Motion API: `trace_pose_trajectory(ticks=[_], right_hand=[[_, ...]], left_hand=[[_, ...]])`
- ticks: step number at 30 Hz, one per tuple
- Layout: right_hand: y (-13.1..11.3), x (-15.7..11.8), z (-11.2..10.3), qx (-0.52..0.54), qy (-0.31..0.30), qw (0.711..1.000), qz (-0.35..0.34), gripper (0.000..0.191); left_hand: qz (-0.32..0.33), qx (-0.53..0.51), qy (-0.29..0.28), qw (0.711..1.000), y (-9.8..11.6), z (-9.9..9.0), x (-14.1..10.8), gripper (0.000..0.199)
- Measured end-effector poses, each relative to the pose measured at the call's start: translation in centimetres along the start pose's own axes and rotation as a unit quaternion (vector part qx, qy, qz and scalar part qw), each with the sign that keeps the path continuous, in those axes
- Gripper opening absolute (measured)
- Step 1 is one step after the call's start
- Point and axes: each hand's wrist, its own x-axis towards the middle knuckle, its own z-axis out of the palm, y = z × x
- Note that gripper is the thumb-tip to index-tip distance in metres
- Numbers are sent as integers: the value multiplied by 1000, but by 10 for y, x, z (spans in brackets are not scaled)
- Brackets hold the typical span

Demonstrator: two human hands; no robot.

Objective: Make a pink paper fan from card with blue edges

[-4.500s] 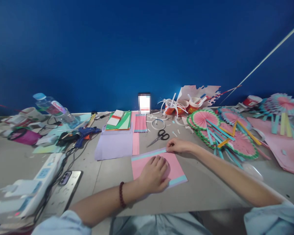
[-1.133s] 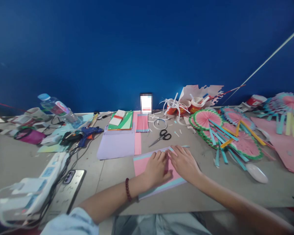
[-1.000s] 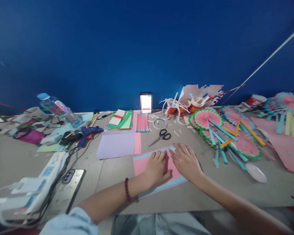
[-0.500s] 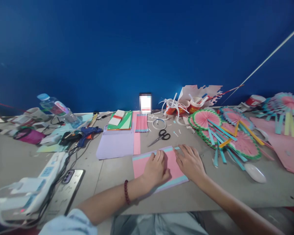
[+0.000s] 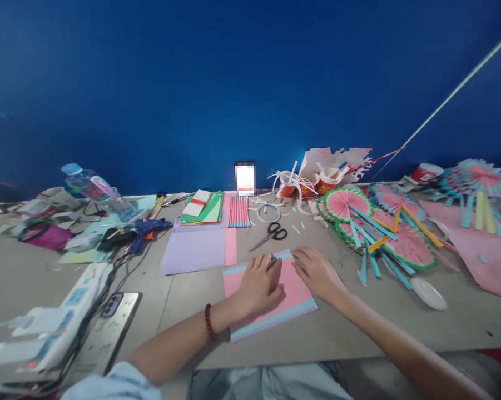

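Note:
A pink sheet of paper [image 5: 292, 289] with light blue strips and thin purple borders along two edges lies flat on the table in front of me. On its left half rests my left hand [image 5: 261, 282], fingers extended toward the far blue strip; a small dark spot shows between them, too unclear to name. My right hand [image 5: 317, 273] lies at the sheet's far right corner, fingers stretched out and fingertips touching the edge. Black-handled scissors [image 5: 271, 236] lie just beyond the paper, apart from both hands.
Purple sheets [image 5: 196, 244], a stack of green paper [image 5: 212, 208] and pleated pink strips [image 5: 238, 211] lie behind. Watermelon-like paper fans [image 5: 346, 205] and a white spoon [image 5: 428, 293] are right. Left are a glue gun [image 5: 144, 233], power strip [image 5: 77, 311], phone [image 5: 119, 328] and bottle [image 5: 98, 189].
My left hand has slid slightly left and its fingers have straightened. The right hand stays at the corner of the sheet. The whole view has shifted a little.

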Motion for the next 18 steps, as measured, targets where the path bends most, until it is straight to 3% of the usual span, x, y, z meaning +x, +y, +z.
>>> trace_pose_trajectory(ticks=[4, 8, 15, 18], right_hand=[[11, 10, 1, 32, -19, 999, 18, 26], [20, 19, -3, 90, -49, 995, 19, 15], [14, 37, -35, 244, -159, 955, 50, 10], [11, 43, -44, 250, -189, 948, 55, 14]], left_hand=[[-18, -33, 18, 999, -3, -1, 2, 41], [4, -25, 32, 999, -7, 0, 1, 36], [0, -47, 45, 998, -15, -8, 3, 31], [-2, -45, 49, 998, -21, -8, 5, 34]])
